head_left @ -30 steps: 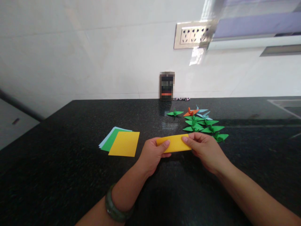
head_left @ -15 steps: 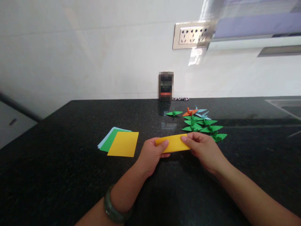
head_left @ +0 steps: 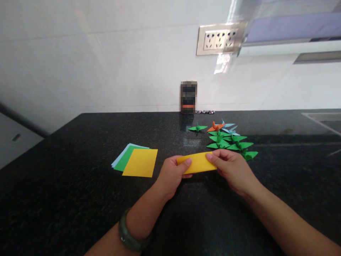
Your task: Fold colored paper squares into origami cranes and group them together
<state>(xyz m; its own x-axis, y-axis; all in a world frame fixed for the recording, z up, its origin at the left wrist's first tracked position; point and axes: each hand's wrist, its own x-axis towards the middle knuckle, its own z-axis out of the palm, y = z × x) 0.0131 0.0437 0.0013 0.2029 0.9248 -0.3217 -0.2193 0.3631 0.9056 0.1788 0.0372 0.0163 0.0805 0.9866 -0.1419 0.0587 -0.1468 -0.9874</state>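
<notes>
A folded yellow paper [head_left: 198, 163] lies flat in front of me on the black stone counter [head_left: 80, 199]. My left hand [head_left: 173, 176] pinches its left end, thumb on top. My right hand [head_left: 231, 170] pinches its right end the same way. Both hands are closed on the paper. A green bangle sits on my left wrist [head_left: 129, 236].
A stack of paper sheets [head_left: 135, 161], yellow on top of green and pale blue, lies to the left. Several folded paper cranes [head_left: 229, 140], mostly green with one orange and pale blue ones, sit beyond my right hand. A small dark box [head_left: 189, 97] stands by the wall. A sink edge [head_left: 322, 121] is far right.
</notes>
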